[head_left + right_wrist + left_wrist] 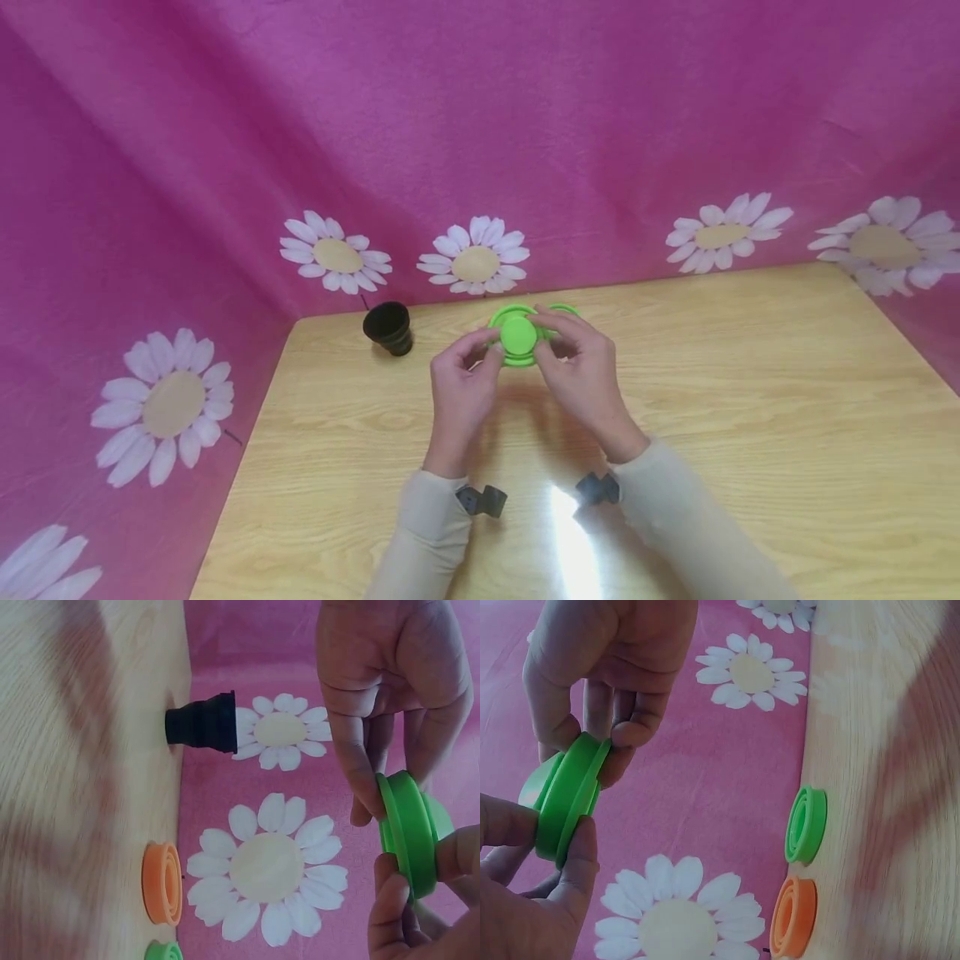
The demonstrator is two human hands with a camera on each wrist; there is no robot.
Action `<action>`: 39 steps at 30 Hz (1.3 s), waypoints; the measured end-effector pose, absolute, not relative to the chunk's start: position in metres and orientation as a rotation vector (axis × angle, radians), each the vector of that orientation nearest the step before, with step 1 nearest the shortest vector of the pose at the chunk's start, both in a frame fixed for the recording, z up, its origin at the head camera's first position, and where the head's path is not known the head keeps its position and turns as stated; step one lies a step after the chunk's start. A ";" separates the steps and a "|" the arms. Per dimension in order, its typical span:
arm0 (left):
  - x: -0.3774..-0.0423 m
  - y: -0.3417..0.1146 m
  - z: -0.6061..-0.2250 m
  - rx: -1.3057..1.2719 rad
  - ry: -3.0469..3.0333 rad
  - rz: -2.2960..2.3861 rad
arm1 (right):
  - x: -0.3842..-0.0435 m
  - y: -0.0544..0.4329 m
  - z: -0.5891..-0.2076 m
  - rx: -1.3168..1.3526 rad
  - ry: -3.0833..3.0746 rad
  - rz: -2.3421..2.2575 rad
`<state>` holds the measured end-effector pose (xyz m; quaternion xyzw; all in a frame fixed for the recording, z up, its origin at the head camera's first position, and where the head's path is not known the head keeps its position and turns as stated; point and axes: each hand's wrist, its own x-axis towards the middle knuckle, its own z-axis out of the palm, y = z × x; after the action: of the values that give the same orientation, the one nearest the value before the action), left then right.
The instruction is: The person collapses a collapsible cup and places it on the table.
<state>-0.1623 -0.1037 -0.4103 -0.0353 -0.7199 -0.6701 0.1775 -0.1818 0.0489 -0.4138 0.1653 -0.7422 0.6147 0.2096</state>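
Both hands hold a green collapsible cup (518,336) above the table, folded mostly flat with its solid round base facing the head camera. My left hand (465,383) pinches its left side between thumb and fingers. On the opposite side, my right hand (588,379) pinches the rim. From the wrist views the cup (574,795) shows a thick ring with a wider lip, and its base (441,817) bulges out a little. The fingertips of both hands lie on the lip and the base side.
A black collapsible cup (388,327) stands expanded at the back left of the wooden table (337,467). Near the wall lie a flat orange cup (793,917) and another flat green cup (806,825). Pink cloth (570,150) with daisies hangs behind and left.
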 end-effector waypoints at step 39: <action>-0.152 -0.101 -0.404 -0.370 -2.152 -1.386 | -0.179 0.057 -0.406 0.734 -2.248 1.098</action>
<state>-0.1519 -0.1007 -0.4042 -0.1375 -0.8003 -0.5153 0.2741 -0.1791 0.0568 -0.4061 0.2716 -0.8315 0.4062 0.2642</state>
